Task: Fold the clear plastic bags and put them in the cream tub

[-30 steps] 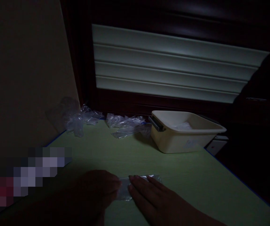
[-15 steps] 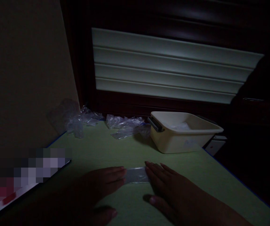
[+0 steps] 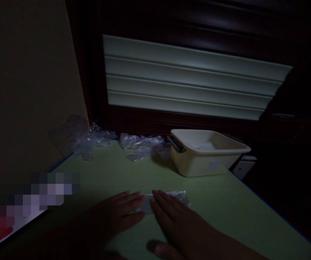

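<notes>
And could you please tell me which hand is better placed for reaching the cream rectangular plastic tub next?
Probably the right hand: it lies over the clear flat plastic film, nearer the cream tub; the left hand, at the film's left end, is farther off.

"Any lettering readable on your feed?"

"None that I can read. I see a faint pale patch point(image 3: 214, 166) on the cream rectangular plastic tub point(image 3: 191, 162), too dim for me to make out, and a small dark mark point(image 3: 240, 168) on the flat white object point(image 3: 246, 168) to its right, equally illegible."
</notes>
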`<state>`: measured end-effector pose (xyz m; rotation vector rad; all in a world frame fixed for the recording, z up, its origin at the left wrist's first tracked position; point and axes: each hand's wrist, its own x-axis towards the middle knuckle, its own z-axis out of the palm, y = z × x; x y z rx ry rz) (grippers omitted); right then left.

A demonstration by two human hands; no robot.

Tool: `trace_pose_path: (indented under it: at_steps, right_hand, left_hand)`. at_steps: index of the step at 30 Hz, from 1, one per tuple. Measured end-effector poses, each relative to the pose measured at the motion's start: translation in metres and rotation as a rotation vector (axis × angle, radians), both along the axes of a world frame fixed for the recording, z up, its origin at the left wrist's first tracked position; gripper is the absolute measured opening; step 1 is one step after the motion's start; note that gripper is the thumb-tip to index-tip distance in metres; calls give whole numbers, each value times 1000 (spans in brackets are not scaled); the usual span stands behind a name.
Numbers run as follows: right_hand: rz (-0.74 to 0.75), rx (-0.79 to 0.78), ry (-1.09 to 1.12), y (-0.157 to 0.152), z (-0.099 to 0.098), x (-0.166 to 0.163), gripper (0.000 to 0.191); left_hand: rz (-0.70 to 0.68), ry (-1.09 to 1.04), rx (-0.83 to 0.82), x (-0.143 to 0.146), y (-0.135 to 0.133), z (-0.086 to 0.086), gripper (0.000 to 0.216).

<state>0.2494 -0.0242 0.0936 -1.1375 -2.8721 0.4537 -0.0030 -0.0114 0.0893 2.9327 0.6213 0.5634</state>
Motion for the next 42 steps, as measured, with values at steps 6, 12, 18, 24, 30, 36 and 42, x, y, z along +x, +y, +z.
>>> trace_pose_path:
  at_steps: [6, 12, 18, 24, 30, 36, 42]
  right_hand:
    - [-164, 15, -122, -5, 13, 12, 75]
    - [-345, 184, -204, 0, -1, 15, 61]
    - [-169, 645, 27, 8, -5, 9, 34]
    - [-17, 509, 63, -2, -12, -6, 15]
    - [-47, 328, 90, 5, -6, -1, 25]
    - [-11, 200, 270, 16, 0, 9, 31]
    - [21, 269, 318, 18, -4, 11, 28]
  left_hand:
    - [-7, 5, 0, -4, 1, -7, 59]
    - [10, 40, -8, -5, 1, -4, 65]
    - [13, 76, -9, -4, -3, 8, 59]
    - [23, -2, 25, 1, -3, 3, 59]
    - [-26, -70, 44, 7, -3, -3, 56]
    - [-13, -108, 55, -3, 2, -23, 59]
    - [-37, -101, 10, 0, -1, -12, 56]
